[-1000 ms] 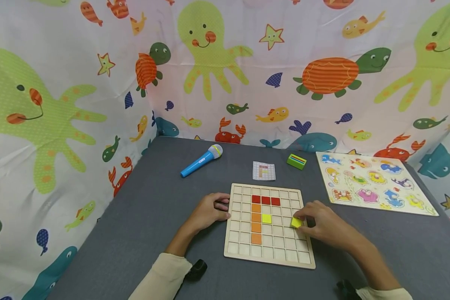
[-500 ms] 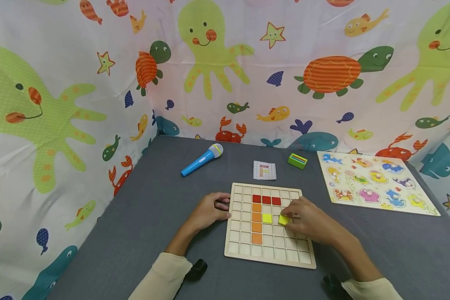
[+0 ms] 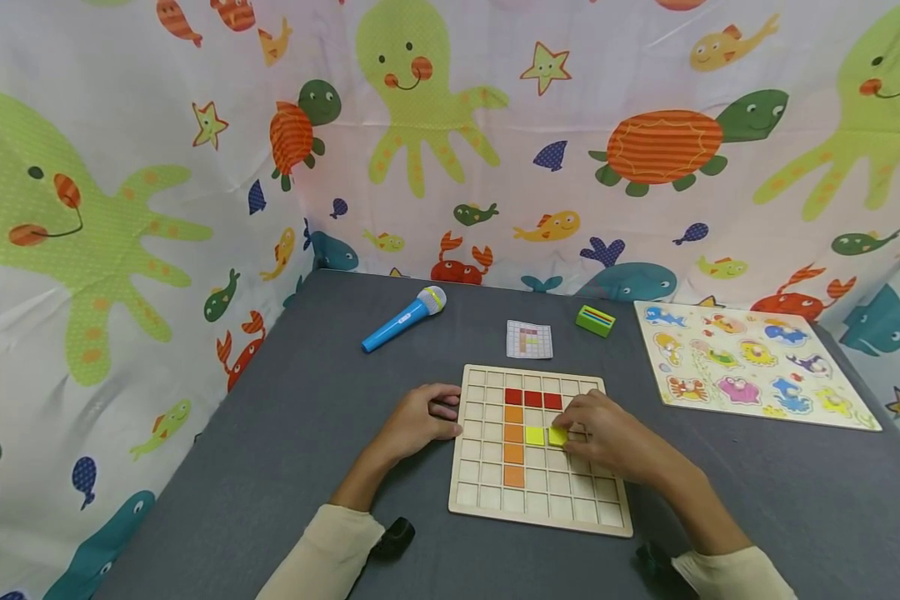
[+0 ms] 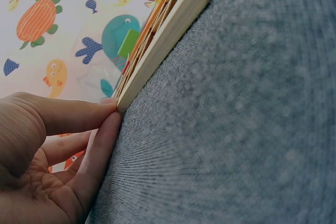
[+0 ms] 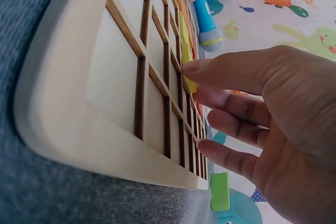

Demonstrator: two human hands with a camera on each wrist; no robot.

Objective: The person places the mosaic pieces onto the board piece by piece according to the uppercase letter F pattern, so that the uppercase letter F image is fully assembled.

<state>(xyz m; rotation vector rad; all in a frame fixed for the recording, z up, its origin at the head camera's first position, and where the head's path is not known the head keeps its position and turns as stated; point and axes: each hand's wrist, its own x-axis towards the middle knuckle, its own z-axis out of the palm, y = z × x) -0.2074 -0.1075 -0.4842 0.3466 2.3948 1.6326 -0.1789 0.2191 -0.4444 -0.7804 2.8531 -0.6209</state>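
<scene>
A wooden grid board (image 3: 487, 500) lies on the grey table in front of me. Red tiles (image 3: 533, 400) form a short row on it, and orange tiles (image 3: 513, 454) run down a column. One yellow tile (image 3: 535, 437) sits right of that column. My right hand (image 3: 618, 437) pinches a second yellow tile (image 3: 557, 436) beside the first, low over the grid; whether it is fully seated in a cell is unclear. At the board's left edge my left hand (image 3: 418, 425) holds the rim between thumb and fingertip, as the left wrist view shows.
Behind the board lies a small card (image 3: 528, 340) with a printed coloured grid. A green block with coloured stripes (image 3: 595, 322) is to its right, a blue toy microphone (image 3: 405, 320) to its left. A sea-animal puzzle board (image 3: 757, 367) occupies the table's right side.
My right hand has carried the yellow tile leftward from the board's right edge until it is beside the other yellow tile. My left hand has stayed at the left rim.
</scene>
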